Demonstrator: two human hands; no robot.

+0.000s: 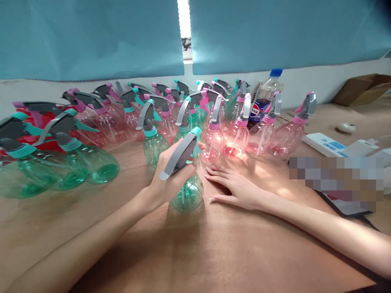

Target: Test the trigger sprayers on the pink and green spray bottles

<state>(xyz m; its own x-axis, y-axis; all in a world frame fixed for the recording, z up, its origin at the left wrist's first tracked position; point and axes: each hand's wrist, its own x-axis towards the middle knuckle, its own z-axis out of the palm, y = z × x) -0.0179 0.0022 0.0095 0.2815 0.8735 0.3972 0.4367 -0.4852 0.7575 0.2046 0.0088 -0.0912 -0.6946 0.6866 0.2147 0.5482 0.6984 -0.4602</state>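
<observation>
My left hand [169, 173] is wrapped round the neck of a green spray bottle [187, 195] with a grey and teal trigger head, upright at the middle of the table. My right hand [233, 187] lies just right of that bottle, fingers spread, palm down, holding nothing. Just behind my hands stand another green spray bottle [152, 148] and pink spray bottles, one of them [212, 142] beyond my right fingertips.
Several green spray bottles [104, 167] stand at the left, with pink ones behind. A cola bottle [259, 103] is at the back right. Further right are a power strip [325, 144], a white mouse [345, 127], a blurred-out device and a cardboard box [356, 90].
</observation>
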